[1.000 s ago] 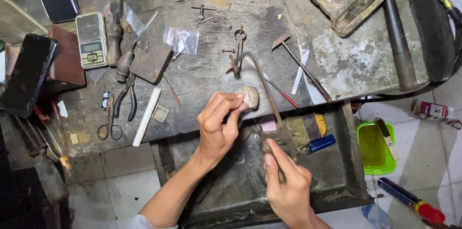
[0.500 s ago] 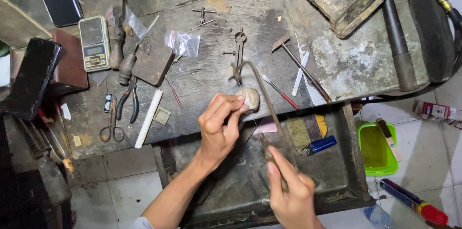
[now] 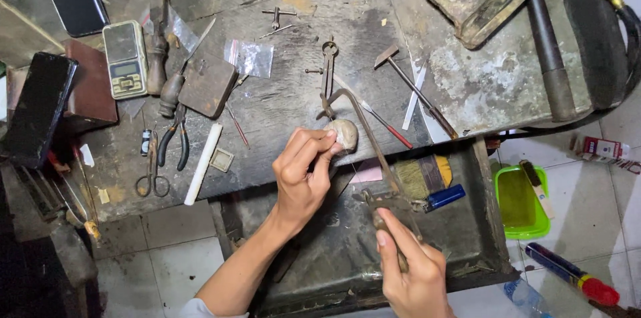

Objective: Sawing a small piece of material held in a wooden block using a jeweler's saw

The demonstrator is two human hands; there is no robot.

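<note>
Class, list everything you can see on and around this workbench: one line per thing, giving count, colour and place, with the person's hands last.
saw frame: 1, dark metal, at the bench's front edge
pale lump: 1, beige, at the bench edge under the left fingers
pocket scale: 1, grey, bench left
pliers: 1, dark handles, bench left
scissors: 1, metal, beside the pliers
white stick: 1, white, right of the pliers
small hammer: 1, metal, bench centre right
plastic bag: 1, clear, bench centre
brush: 1, yellowish bristles, in the drawer
green tray: 1, green, on the floor at right
left hand: pinching the lump
right hand: gripping the saw handle
</note>
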